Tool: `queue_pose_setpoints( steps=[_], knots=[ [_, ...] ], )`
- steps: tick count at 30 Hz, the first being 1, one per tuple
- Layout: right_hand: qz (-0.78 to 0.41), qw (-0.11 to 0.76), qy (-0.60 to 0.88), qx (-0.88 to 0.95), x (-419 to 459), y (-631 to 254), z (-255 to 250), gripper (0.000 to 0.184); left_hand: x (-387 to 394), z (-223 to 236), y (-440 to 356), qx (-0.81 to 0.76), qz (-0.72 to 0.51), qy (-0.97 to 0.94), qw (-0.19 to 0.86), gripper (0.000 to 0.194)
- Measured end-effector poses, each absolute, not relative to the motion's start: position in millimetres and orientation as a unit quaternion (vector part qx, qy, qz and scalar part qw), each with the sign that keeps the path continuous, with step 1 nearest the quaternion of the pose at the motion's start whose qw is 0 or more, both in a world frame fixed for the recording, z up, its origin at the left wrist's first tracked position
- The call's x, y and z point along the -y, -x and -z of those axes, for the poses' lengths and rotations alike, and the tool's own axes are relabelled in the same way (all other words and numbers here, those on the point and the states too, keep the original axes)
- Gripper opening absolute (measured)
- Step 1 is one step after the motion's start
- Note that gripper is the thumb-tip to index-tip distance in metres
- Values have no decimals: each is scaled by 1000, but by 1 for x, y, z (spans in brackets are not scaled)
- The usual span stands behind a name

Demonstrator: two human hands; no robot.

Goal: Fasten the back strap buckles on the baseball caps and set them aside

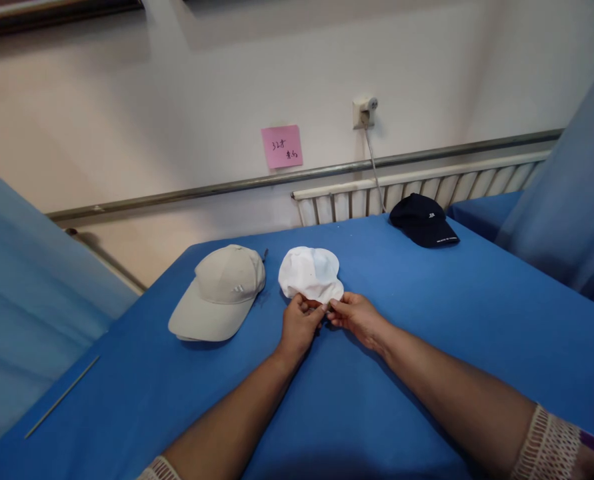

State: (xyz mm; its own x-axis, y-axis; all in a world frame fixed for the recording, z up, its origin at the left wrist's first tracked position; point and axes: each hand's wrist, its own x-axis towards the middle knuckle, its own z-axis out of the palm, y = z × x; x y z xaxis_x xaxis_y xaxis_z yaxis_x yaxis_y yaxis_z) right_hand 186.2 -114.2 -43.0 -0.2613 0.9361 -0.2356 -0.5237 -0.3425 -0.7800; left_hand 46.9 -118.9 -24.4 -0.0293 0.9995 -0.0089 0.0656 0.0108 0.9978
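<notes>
A white cap (pixel 307 270) rests on the blue-covered table in front of me. My left hand (pixel 301 327) is closed, its fingers and thumb pinching the cap's near edge. Close beside it, my right hand (pixel 354 317) pinches the same edge a little to the right. The fingertips of both hands almost meet, and what lies right between them is too small to make out. To the left of the white cap sits a beige cap (pixel 227 280), its brim pointing toward the lower left. Neither hand touches it.
A black cap (pixel 421 220) lies at the table's far right. A thin stick (pixel 61 397) is near the left edge of the blue table (pixel 377 413). Behind stand a white radiator (pixel 344 203), a metal rail (pixel 201 195) and a plugged-in socket (pixel 363 113). Blue curtains (pixel 21 280) hang at both sides.
</notes>
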Motion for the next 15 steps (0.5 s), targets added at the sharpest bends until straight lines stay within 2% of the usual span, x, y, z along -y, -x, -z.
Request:
queue_pose_setpoints(
  steps=[4,9,15],
  knots=[
    [-723,506,359,304,114,-184,42,21,119,26,-47,-525,-482,-514,478,40],
    [-678,544,418,265,109,-189,40,11,120,29,-43,-523,-473,-549,448,36],
    [-567,568,525,284,99,-203,42,7,109,27,-25,-552,-477,-641,240,26]
  ],
)
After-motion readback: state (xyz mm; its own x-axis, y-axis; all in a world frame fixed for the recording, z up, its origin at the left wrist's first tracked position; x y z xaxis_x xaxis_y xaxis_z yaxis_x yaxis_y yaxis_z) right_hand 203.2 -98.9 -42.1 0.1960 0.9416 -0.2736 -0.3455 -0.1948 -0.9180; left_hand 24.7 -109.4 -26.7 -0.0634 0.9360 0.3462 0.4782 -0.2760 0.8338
